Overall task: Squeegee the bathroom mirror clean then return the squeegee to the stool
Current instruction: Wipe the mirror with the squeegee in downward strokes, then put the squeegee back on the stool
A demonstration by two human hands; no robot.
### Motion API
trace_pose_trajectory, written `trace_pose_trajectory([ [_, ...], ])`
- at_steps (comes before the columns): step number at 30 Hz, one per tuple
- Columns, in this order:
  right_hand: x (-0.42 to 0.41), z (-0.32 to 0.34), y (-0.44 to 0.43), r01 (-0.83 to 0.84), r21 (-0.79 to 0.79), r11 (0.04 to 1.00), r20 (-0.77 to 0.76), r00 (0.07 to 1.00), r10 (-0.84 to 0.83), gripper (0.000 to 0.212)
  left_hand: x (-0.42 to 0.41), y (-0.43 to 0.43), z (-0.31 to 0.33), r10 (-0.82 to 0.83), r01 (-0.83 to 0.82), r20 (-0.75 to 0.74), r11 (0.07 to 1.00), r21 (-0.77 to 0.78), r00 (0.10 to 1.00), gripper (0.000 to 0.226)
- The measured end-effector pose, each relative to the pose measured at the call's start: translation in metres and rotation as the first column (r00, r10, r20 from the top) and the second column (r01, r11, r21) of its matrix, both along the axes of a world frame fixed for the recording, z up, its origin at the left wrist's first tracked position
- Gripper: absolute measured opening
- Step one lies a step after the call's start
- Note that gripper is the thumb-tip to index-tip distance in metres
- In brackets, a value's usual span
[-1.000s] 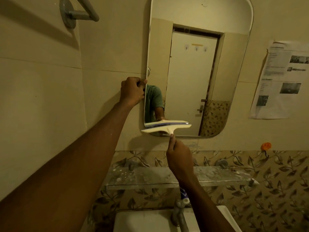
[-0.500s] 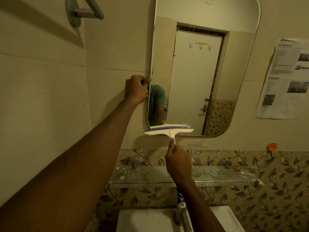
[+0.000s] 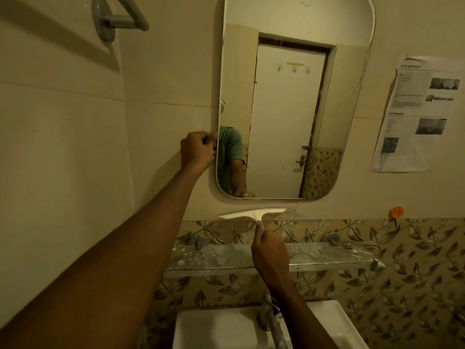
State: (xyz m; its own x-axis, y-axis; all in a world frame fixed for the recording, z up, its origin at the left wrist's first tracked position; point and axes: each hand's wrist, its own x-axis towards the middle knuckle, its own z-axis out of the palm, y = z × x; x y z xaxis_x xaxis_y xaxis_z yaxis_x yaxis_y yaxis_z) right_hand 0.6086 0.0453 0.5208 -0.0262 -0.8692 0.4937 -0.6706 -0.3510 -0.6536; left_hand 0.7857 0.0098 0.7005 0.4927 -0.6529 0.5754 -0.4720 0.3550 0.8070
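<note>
A tall mirror [image 3: 289,102] with rounded corners hangs on the cream wall and reflects a white door. My left hand [image 3: 198,151] grips the mirror's left edge at mid height, fingers curled round the rim. My right hand [image 3: 268,248] holds the handle of a cream squeegee [image 3: 251,213]. The squeegee's blade lies level against the wall just below the mirror's bottom edge, off the glass. No stool is in view.
A glass shelf [image 3: 226,258] speckled with white spots runs below the squeegee. A white basin [image 3: 221,328] with a tap [image 3: 270,316] sits under it. A printed sheet [image 3: 417,114] hangs at the right, an orange hook [image 3: 396,212] below it, a grey rail [image 3: 118,16] top left.
My right hand has drawn the squeegee down off the mirror's bottom edge onto the wall below. My left hand has kept its hold on the mirror's left edge.
</note>
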Motion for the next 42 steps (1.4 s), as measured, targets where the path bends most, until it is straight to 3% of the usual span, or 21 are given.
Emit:
trace_pose_trajectory([
  [5,-0.009,0.007,-0.004,0.008,-0.086,0.996,0.08,0.997,-0.002,0.055,0.003,0.004,-0.048,-0.014,0.013,0.013,0.997,0.078,1.0,0.027],
  [11,-0.029,0.015,-0.004,0.009,-0.053,0.999,0.087,0.996,-0.004,0.056,-0.012,0.018,-0.083,0.134,-0.166,0.205,0.975,0.146,0.97,0.037],
  [16,-0.05,0.018,-0.009,0.043,-0.022,0.999,0.118,0.992,-0.04,0.055,-0.043,0.031,-0.106,0.217,-0.257,0.228,0.952,0.167,0.949,0.032],
  [26,-0.115,0.027,-0.005,0.078,-0.082,0.994,0.164,0.984,-0.064,0.052,-0.12,0.031,-0.141,0.177,-0.19,0.448,0.982,-0.017,0.876,0.033],
  [35,-0.237,-0.011,0.018,0.075,-0.033,0.997,0.142,0.987,-0.07,0.047,-0.24,0.064,-0.194,0.136,-0.18,0.481,0.982,0.047,0.866,0.05],
  [42,-0.371,-0.057,0.058,0.024,0.046,0.999,0.124,0.992,-0.03,0.051,-0.382,0.104,-0.248,0.093,-0.198,0.479,0.965,0.174,0.873,0.047],
])
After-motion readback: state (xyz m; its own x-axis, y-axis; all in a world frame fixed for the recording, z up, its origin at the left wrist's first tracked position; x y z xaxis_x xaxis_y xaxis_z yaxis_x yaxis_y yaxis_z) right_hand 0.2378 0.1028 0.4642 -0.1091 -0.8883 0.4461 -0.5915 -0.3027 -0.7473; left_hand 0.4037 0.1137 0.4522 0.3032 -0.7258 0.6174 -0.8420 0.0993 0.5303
